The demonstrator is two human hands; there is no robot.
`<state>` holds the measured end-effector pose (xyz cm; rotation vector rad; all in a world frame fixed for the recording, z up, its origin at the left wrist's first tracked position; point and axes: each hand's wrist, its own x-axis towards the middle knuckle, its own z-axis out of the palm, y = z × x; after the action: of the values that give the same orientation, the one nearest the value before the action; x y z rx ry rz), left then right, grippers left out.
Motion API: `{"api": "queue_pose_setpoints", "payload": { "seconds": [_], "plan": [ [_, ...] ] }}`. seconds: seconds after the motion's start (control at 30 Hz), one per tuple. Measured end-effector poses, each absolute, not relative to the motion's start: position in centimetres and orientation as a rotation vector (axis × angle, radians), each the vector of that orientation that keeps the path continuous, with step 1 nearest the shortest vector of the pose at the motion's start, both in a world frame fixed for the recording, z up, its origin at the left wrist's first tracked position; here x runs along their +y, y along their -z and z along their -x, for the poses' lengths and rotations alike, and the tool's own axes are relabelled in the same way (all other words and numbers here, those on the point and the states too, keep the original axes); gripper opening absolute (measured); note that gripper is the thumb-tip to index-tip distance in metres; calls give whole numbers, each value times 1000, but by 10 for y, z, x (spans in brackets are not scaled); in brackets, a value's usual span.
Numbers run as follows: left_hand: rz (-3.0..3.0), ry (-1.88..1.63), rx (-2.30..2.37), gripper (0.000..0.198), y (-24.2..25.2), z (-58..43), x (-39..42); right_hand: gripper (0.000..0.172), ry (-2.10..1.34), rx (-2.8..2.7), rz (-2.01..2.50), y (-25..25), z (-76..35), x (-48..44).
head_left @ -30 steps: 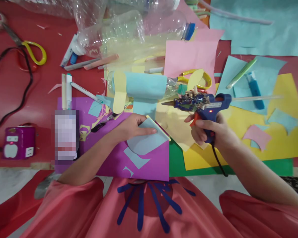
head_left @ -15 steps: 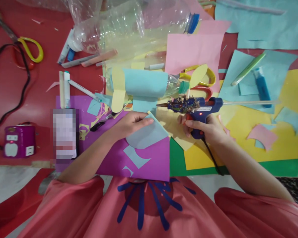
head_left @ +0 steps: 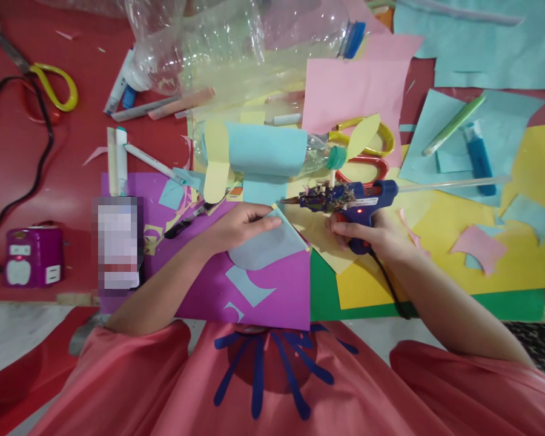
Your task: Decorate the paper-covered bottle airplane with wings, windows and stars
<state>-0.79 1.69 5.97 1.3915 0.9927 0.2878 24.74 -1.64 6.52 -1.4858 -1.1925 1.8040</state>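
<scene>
Between thumb and fingers, my left hand (head_left: 251,225) pinches a light blue paper piece (head_left: 267,245) with one rounded side and a pale yellow strip along its straight edge. My right hand (head_left: 367,233) is wrapped around the handle of a blue glue gun (head_left: 367,203), whose red light is lit. Bits of debris cling to the gun's front, and a long clear glue stick (head_left: 454,184) juts from its back. The nozzle points left, close to the paper's upper corner. Just beyond lies a plastic bottle (head_left: 318,149) wrapped in light blue paper (head_left: 267,148), with yellow paper shapes on it.
Large clear bottles (head_left: 236,36) lie at the back. Yellow-handled scissors (head_left: 376,136) rest behind the gun. At left are a phone (head_left: 118,245), a purple power box (head_left: 34,257), a black cable (head_left: 40,163) and more scissors (head_left: 57,88). Paper sheets (head_left: 504,266) and scraps cover the right.
My right hand has brought the glue gun slightly left and down, so its nozzle sits nearer the paper's upper corner. My left hand keeps its pinch almost unmoved.
</scene>
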Motion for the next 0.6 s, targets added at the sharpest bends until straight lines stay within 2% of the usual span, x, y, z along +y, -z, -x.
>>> {"api": "queue_pose_setpoints", "payload": {
  "seconds": [0.13, 0.47, 0.6],
  "plan": [
    [-1394, -267, 990, 44, -58, 9, 16, 44, -1815, -1228, 1481, -67, -246, -16],
    [-1404, -272, 970, 45, -59, 8, 16, 36, -1841, -1186, 1471, -64, -247, -17],
    [-1396, -259, 968, 44, -60, 8, 15, 38, -1833, -1173, 1483, -65, -246, -18]
  ]
}}
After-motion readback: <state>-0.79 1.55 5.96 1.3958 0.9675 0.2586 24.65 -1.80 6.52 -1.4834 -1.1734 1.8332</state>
